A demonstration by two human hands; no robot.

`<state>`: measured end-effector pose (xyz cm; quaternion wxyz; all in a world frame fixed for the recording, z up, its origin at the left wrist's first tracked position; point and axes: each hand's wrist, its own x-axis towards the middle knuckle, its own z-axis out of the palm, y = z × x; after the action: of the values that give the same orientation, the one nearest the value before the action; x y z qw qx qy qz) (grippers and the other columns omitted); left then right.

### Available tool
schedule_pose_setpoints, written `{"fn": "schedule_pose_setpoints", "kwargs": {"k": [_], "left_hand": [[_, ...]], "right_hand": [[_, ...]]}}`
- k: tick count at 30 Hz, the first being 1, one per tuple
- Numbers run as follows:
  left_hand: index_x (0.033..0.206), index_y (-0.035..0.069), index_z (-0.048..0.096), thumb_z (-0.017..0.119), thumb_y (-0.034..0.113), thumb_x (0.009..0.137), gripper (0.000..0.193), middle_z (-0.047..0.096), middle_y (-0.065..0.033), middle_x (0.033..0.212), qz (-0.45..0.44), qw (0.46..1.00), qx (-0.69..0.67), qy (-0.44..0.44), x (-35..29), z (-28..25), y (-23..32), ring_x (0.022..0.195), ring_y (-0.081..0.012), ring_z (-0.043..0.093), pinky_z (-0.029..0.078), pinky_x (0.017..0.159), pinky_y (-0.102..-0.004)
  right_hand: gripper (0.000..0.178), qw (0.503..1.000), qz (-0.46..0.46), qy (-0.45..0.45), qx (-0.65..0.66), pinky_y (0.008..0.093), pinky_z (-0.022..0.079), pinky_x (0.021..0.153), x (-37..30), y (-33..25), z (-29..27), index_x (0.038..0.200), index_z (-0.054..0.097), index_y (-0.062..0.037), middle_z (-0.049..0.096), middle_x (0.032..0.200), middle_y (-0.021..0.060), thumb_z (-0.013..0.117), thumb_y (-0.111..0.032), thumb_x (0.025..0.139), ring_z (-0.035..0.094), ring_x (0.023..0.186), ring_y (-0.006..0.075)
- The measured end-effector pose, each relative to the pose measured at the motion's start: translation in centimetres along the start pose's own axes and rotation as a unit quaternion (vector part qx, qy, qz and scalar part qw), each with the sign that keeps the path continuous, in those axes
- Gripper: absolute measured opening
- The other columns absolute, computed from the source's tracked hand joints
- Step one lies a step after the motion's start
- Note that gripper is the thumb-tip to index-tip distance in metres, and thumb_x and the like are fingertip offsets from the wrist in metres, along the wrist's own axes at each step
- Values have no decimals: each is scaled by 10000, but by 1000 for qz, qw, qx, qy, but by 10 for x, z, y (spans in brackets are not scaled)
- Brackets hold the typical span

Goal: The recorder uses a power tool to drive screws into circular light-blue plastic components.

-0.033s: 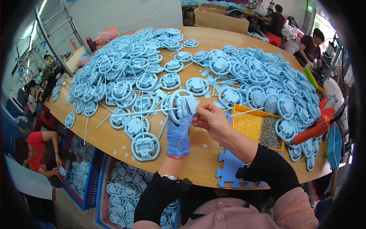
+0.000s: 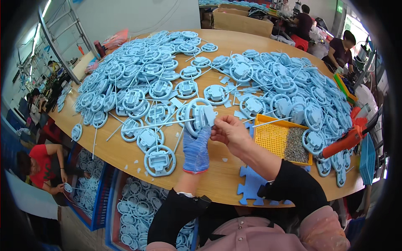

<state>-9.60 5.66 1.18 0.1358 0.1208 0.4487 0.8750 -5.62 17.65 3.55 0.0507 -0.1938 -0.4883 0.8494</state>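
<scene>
Ring [image 2: 204,116], probably light, stiff; left hand [image 2: 196,151] grips its lower rim, sensibly, toward the table's [image 2: 217,184] near edge; right hand's [image 2: 233,131] hold unclear.

Your wide tan wooden table [image 2: 222,184] is brightly and fairly evenly lit, with soft shadows around the pale-blue plastic ring-shaped parts [image 2: 160,162]. At your far right, the tall white opening [image 2: 359,35] is blown out; at upper left, a long white strip light [image 2: 37,37] glares. Fisheye distortion bows your table's edge, and black vignetting swallows the corners. Nearby parts look crisp; the distant seated person in dark clothing [image 2: 304,23] looks soft.
</scene>
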Motion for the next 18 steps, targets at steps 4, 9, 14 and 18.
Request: {"fn": "schedule_pose_setpoints", "kwargs": {"k": [4,9,14,18], "left_hand": [[1155,43,539,636,21,862,309,630,-41,1017,29,998,46,13,-6,1,4,886,-102,606,506,731,-231],[1184,33,526,653,38,841,366,620,-54,1093,61,994,92,3,-9,-12,23,925,-106,598,504,782,-247],[1237,26,475,645,26,800,469,605,-80,1120,5,985,155,-77,0,-17,30,974,-135,602,519,823,-268],[1275,26,424,710,79,796,561,586,-101,1143,-2,969,222,-110,7,-5,32,1003,-150,604,541,786,-268]], "right_hand": [[179,999,22,-26,-37,290,561,630,-12,0,6,942,563,-70,626,811,52,650,-223,907,645,725,158],[290,968,-39,-49,-242,262,511,591,-5,-23,6,979,579,-36,628,845,52,672,-297,892,618,764,126],[445,953,-96,-147,-247,254,470,667,3,-34,-13,1138,591,-27,652,932,33,706,-356,860,585,797,105],[432,962,-58,-110,-244,249,475,661,4,-30,-21,1120,594,-37,652,931,38,720,-349,848,594,803,110]]}}
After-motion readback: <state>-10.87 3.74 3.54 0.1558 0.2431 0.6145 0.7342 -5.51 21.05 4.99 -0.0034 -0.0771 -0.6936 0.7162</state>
